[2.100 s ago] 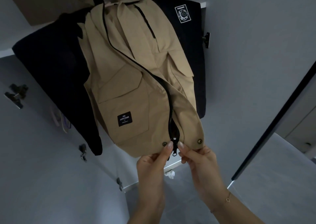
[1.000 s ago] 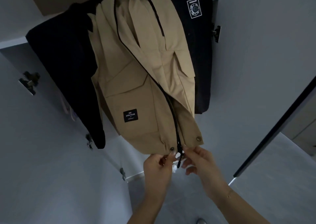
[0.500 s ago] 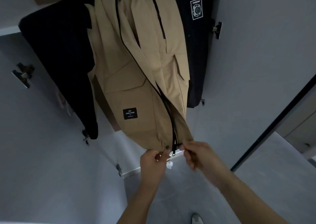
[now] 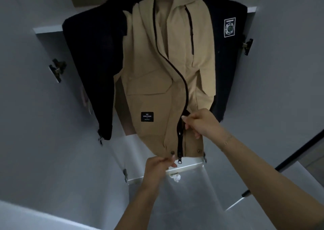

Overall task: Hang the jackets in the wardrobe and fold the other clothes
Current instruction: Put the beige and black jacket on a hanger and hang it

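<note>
A tan jacket (image 4: 154, 92) with a black zipper hangs in the open wardrobe, in front of a black jacket (image 4: 94, 68) that shows on both sides of it. My left hand (image 4: 159, 164) pinches the tan jacket's bottom hem beside the lower zipper pull. My right hand (image 4: 199, 122) is higher up the zipper line and pinches the slider there. Below that hand the zipper is joined; above it the two front panels hang apart.
Grey wardrobe doors stand open at the left (image 4: 35, 124) and right (image 4: 284, 71), each with metal hinges (image 4: 57, 70). A small crumpled white scrap (image 4: 175, 177) lies on the grey floor below the hem. A dark door edge (image 4: 301, 152) runs at the far right.
My right hand has risen from the hem up the zipper line, closing the lower stretch of the zipper. My left hand still holds the hem.
</note>
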A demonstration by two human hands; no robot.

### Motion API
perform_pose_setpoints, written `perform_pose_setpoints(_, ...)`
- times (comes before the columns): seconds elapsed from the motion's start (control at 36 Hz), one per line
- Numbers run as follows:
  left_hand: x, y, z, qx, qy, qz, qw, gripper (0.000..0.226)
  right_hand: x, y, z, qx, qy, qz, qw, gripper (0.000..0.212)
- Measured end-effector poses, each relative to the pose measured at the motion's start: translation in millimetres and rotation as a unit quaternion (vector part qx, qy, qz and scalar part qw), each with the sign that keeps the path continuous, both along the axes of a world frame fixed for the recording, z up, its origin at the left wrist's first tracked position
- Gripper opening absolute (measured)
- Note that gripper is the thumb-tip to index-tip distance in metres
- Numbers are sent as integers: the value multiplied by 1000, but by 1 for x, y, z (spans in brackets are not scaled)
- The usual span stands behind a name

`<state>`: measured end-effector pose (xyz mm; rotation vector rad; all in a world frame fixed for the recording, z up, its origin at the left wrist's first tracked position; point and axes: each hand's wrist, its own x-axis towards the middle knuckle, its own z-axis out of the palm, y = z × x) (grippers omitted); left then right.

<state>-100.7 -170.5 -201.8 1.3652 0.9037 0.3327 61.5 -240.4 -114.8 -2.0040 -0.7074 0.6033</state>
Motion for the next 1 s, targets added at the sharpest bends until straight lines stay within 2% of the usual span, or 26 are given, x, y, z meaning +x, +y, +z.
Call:
perform_pose_setpoints(0.06,-8,3,-2,-9,17,-12,1000,32,1,1,-6,-24,-120,44,992,42)
perform_pose_setpoints(0.14,-12,7,1,8,59,-45,997,30,10,0,-7,-28,-293,94,951,39)
perform_pose_setpoints(0.25,-17,16,3,1,138,-85,987,26,38,4,20,52,-414,96,904,33)
perform_pose_setpoints(0.36,-20,33,13,-1,149,-74,986,12,47,16,47,31,-533,167,829,32)
perform_pose_setpoints(0.42,-18,42,21,54,165,-92,981,9,46,21,54,32,-548,213,808,31)
perform_pose_setpoints(0.5,-12,55,30,234,217,-101,942,30,45,24,61,41,-559,256,788,27)
perform_pose_setpoints(0.56,-6,57,36,342,198,-58,917,40,47,24,67,38,-555,271,786,29)
perform_pose_setpoints(0.69,21,51,57,490,146,1,859,37,54,29,86,25,-549,303,778,28)
perform_pose_setpoints(0.78,32,51,64,503,81,49,859,26,63,35,97,-10,-563,325,760,32)
perform_pose_setpoints(0.83,39,50,64,483,6,65,873,33,67,39,100,-32,-563,347,749,34)
perform_pose_setpoints(0.92,54,46,69,337,-49,-13,940,37,69,48,101,-40,-562,378,735,34)
perform_pose_setpoints(0.94,60,45,67,304,-58,-40,950,31,69,51,101,-39,-567,387,726,35)
perform_pose_setpoints(1.0,70,45,61,325,-75,-51,941,22,69,58,101,-47,-591,401,698,37)
